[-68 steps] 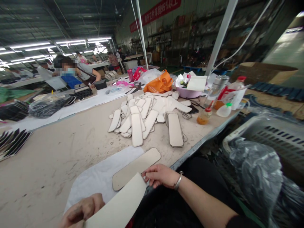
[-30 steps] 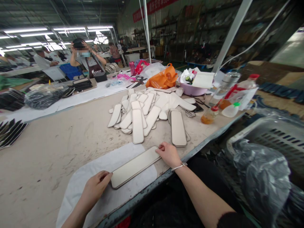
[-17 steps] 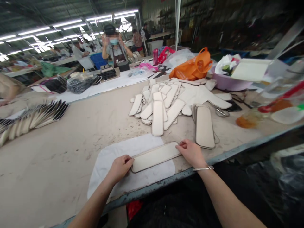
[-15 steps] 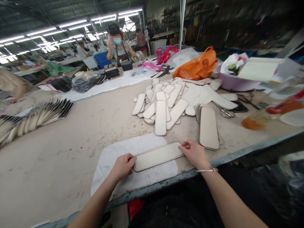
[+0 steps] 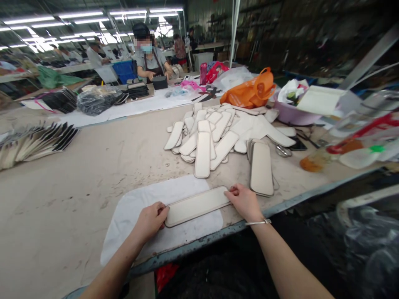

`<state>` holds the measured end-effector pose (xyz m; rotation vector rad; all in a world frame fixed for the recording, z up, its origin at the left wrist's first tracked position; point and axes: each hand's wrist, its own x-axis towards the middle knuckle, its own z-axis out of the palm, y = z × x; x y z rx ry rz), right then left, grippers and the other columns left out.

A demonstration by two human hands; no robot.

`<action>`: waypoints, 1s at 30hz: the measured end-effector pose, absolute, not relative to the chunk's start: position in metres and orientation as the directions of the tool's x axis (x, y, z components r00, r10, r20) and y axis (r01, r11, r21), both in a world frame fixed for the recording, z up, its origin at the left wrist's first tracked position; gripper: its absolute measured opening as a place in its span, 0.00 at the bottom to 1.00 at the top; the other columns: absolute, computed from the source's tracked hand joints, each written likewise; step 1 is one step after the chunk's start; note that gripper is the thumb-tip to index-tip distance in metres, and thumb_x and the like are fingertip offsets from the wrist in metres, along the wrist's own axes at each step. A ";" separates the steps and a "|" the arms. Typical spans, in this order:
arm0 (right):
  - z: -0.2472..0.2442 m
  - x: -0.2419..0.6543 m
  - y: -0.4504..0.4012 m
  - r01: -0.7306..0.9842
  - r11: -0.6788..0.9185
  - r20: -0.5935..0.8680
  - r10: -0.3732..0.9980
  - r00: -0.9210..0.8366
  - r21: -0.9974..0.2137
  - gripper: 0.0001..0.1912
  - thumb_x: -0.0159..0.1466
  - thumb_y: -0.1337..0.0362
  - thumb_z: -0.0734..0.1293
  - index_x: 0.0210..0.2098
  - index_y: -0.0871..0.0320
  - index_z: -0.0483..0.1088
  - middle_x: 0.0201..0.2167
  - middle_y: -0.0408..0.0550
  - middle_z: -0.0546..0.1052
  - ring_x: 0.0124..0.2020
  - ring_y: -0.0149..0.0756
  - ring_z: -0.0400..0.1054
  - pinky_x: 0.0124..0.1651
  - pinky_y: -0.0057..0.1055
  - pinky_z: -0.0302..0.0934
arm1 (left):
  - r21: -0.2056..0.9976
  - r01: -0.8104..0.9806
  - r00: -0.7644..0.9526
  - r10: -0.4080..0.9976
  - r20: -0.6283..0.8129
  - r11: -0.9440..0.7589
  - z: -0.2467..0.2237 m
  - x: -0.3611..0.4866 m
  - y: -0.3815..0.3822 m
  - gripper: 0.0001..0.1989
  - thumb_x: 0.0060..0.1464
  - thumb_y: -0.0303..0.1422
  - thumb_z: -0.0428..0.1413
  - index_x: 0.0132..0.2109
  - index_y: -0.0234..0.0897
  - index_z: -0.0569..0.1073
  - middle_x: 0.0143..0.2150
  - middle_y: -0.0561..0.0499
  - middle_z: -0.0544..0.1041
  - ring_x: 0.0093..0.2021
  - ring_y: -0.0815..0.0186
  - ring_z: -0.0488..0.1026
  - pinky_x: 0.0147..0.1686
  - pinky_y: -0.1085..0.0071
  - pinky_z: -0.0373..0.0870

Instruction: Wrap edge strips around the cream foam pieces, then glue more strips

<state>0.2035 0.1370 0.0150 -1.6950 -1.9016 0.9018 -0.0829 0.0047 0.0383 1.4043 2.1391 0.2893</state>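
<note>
A long cream panel (image 5: 197,206) with rounded corners and a dark edge lies over a white cloth (image 5: 131,216) at the front of the table. My left hand (image 5: 152,219) pinches its left end between thumb and fingers. At the opposite end, my right hand (image 5: 244,201) grips the corner, with the fingers curled under or behind it. Just right of my right hand is a neat stack of similar panels (image 5: 262,168). Beyond the held panel, a loose heap of cream panels (image 5: 203,153) spreads across the table.
An orange bag (image 5: 249,89) and a lilac basin (image 5: 294,114) stand behind the heap. To the right are a metal tool (image 5: 283,150) and a bottle with amber liquid (image 5: 314,161). Fanned pieces (image 5: 40,143) lie at left. A masked co-worker (image 5: 152,62) stands across the table.
The camera view has turned slightly right, so the scene shifts left. Both hands keep their hold on the panel. The co-worker's hands have come down from near the head to a dark box.
</note>
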 end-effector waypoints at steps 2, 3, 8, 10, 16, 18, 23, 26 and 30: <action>0.016 0.203 0.136 0.697 0.038 -0.092 0.985 -0.148 -0.716 0.07 0.53 0.58 0.64 0.28 0.55 0.68 0.22 0.41 0.75 0.26 0.32 0.69 0.33 0.28 0.57 | 0.454 0.783 -0.297 0.897 -0.328 0.426 0.036 -0.083 0.005 0.14 0.55 0.40 0.44 0.31 0.38 0.69 0.16 0.56 0.71 0.20 0.66 0.71 0.28 0.72 0.60; 0.016 0.203 0.136 0.695 0.036 -0.088 0.986 -0.142 -0.718 0.07 0.53 0.58 0.65 0.27 0.55 0.67 0.22 0.41 0.74 0.26 0.32 0.69 0.33 0.28 0.57 | 0.451 0.784 -0.300 0.896 -0.326 0.427 0.035 -0.083 0.005 0.14 0.55 0.41 0.45 0.31 0.38 0.68 0.17 0.56 0.71 0.20 0.66 0.71 0.28 0.72 0.60; 0.012 0.202 0.135 0.692 0.052 -0.060 0.989 -0.136 -0.720 0.06 0.53 0.59 0.65 0.27 0.55 0.67 0.21 0.40 0.74 0.26 0.32 0.69 0.33 0.27 0.57 | 0.444 0.780 -0.316 0.890 -0.328 0.440 0.034 -0.081 0.004 0.14 0.55 0.41 0.45 0.31 0.38 0.68 0.19 0.56 0.72 0.19 0.67 0.71 0.27 0.73 0.60; 0.011 0.202 0.135 0.692 0.058 -0.054 0.989 -0.140 -0.720 0.06 0.53 0.60 0.65 0.27 0.55 0.66 0.21 0.40 0.74 0.26 0.31 0.69 0.33 0.27 0.57 | 0.443 0.784 -0.319 0.894 -0.314 0.436 0.034 -0.081 0.004 0.14 0.55 0.41 0.45 0.31 0.38 0.68 0.19 0.56 0.72 0.20 0.67 0.71 0.27 0.73 0.59; 0.012 0.201 0.134 0.709 0.070 -0.047 0.988 -0.144 -0.702 0.06 0.54 0.60 0.64 0.28 0.55 0.67 0.22 0.41 0.75 0.27 0.32 0.69 0.35 0.28 0.58 | 0.409 0.806 -0.333 0.899 -0.286 0.429 0.032 -0.081 0.003 0.14 0.55 0.41 0.45 0.31 0.38 0.68 0.18 0.55 0.72 0.22 0.66 0.71 0.28 0.72 0.58; 0.012 0.201 0.134 0.719 0.078 -0.040 0.989 -0.146 -0.691 0.06 0.54 0.59 0.64 0.28 0.55 0.67 0.23 0.41 0.75 0.27 0.33 0.69 0.35 0.28 0.58 | 0.401 0.812 -0.331 0.901 -0.282 0.424 0.032 -0.080 0.002 0.14 0.55 0.40 0.45 0.30 0.38 0.68 0.18 0.55 0.71 0.24 0.65 0.71 0.29 0.72 0.58; 0.009 0.202 0.133 0.714 0.101 -0.027 0.986 -0.167 -0.693 0.06 0.55 0.59 0.63 0.29 0.55 0.66 0.23 0.41 0.75 0.27 0.32 0.69 0.35 0.28 0.58 | 0.416 0.807 -0.328 0.904 -0.274 0.419 0.031 -0.080 0.001 0.14 0.56 0.40 0.45 0.31 0.38 0.68 0.19 0.56 0.71 0.21 0.67 0.70 0.28 0.72 0.59; 0.007 0.202 0.133 0.721 0.123 -0.006 0.985 -0.174 -0.681 0.06 0.55 0.59 0.63 0.29 0.55 0.66 0.23 0.41 0.75 0.28 0.33 0.70 0.35 0.29 0.58 | 0.449 0.785 -0.359 0.904 -0.233 0.427 0.027 -0.082 -0.003 0.12 0.55 0.40 0.47 0.34 0.37 0.68 0.23 0.55 0.72 0.23 0.68 0.71 0.29 0.72 0.62; 0.004 0.203 0.134 0.741 0.147 0.013 0.983 -0.183 -0.655 0.08 0.55 0.57 0.63 0.29 0.55 0.66 0.25 0.42 0.76 0.28 0.34 0.70 0.35 0.29 0.58 | 0.525 0.764 -0.396 0.915 -0.076 0.374 0.019 -0.086 -0.017 0.13 0.53 0.39 0.51 0.41 0.35 0.68 0.34 0.50 0.74 0.26 0.68 0.71 0.31 0.71 0.67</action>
